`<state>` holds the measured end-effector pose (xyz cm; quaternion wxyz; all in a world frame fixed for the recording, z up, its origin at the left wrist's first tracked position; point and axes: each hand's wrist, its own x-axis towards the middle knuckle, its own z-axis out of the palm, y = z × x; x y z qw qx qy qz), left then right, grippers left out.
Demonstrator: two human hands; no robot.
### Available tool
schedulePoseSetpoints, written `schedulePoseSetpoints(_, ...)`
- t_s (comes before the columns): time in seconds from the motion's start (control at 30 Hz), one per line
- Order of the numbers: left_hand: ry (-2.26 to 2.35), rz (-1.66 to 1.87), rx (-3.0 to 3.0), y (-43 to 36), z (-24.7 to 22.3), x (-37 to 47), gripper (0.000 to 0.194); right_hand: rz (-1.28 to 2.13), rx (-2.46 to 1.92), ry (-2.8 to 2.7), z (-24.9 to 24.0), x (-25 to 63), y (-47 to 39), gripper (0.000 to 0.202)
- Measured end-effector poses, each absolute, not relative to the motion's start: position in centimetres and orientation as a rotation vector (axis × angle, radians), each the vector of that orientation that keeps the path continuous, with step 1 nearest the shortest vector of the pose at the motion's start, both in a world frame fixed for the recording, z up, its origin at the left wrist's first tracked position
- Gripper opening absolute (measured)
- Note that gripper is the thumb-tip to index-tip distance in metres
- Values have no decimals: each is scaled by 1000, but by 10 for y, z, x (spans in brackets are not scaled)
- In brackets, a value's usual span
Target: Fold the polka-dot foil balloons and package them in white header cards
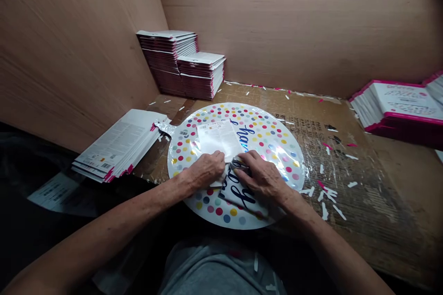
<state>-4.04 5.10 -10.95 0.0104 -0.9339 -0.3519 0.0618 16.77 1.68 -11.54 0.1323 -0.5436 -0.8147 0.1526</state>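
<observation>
A flat round foil balloon (284, 156) with coloured dots and blue lettering lies on the cardboard, its neck pointing left. On top of it rests a white printed paper sleeve (218, 136) with a barcode. My left hand (207, 169) is closed on the near edge of that sleeve, fingers pinched. Close beside it, my right hand (261, 175) grips a folded foil balloon (238, 192) with blue script on it, at the sleeve's near right edge. Whether the folded foil is partly inside the sleeve, I cannot tell; my fingers hide it.
A stack of white and pink sleeves (200, 73) stands in the back left corner. More sleeves (121, 140) lie fanned at the left. Pink-edged packets (404, 101) stand at the right. Paper scraps (325, 209) litter the cardboard surface (377, 193). Wooden panels (294, 23) enclose the back and left.
</observation>
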Motion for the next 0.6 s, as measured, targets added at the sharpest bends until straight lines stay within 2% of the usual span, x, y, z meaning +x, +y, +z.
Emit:
schedulePoseSetpoints(0.07,-1099,95,-2858,54,-113,-44,21,365,-1665,-2260,-118,159,19,54)
schedulePoseSetpoints(0.13,-1074,-52,-2790,55,-114,-47,23,340,-1754,-2152,-121,155,24,64)
schedulePoseSetpoints(0.3,-906,-335,-2746,58,-108,-51,25,530,-1910,-2056,-119,161,44,37)
schedulePoseSetpoints(0.43,-875,-401,-2857,62,-103,-54,27,1067,-1705,-1912,-117,170,51,45)
schedulePoseSetpoints(0.47,-898,-429,-2886,62,-104,-54,27,1061,-1672,-1870,-118,170,49,47)
schedulePoseSetpoints(0.53,-1015,-586,-2911,60,-107,-53,24,835,-1682,-1812,-120,169,44,46)
schedulePoseSetpoints(0.6,-1312,-925,-2804,55,-111,-49,19,579,-1696,-1749,-123,165,38,42)
